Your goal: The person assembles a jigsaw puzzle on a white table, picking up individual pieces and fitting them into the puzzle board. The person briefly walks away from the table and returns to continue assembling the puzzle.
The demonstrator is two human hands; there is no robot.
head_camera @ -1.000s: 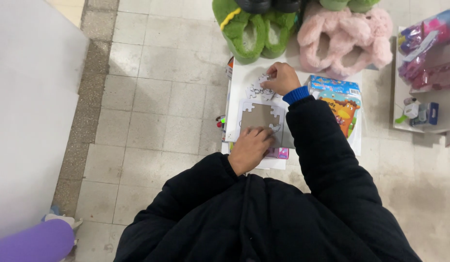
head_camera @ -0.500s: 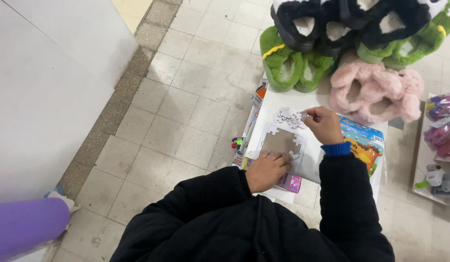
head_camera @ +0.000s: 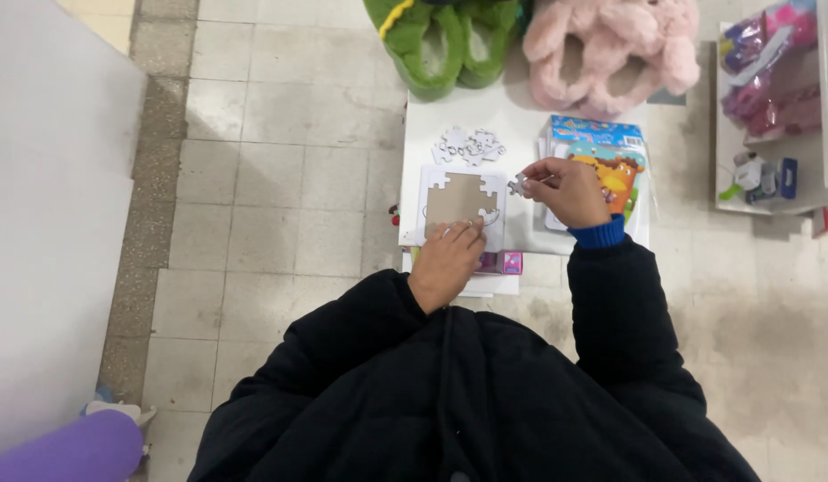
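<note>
The left hand point(head_camera: 447, 259) lay flat, fingers loose, on the puzzle frame point(head_camera: 461, 202); the right hand point(head_camera: 570, 190) pinched a piece point(head_camera: 518, 186) just right of it.

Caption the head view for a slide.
Left hand steadies a puzzle tray while the right hand holds a puzzle piece beside it.

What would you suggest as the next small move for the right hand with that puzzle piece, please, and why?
Probably carry the puzzle piece left and down to the puzzle tray. The right hand pinches it just off the tray's right edge, the tray's brown middle looks unfilled, and the left hand presses the tray's lower edge. Where it fits is too small to tell.
</note>
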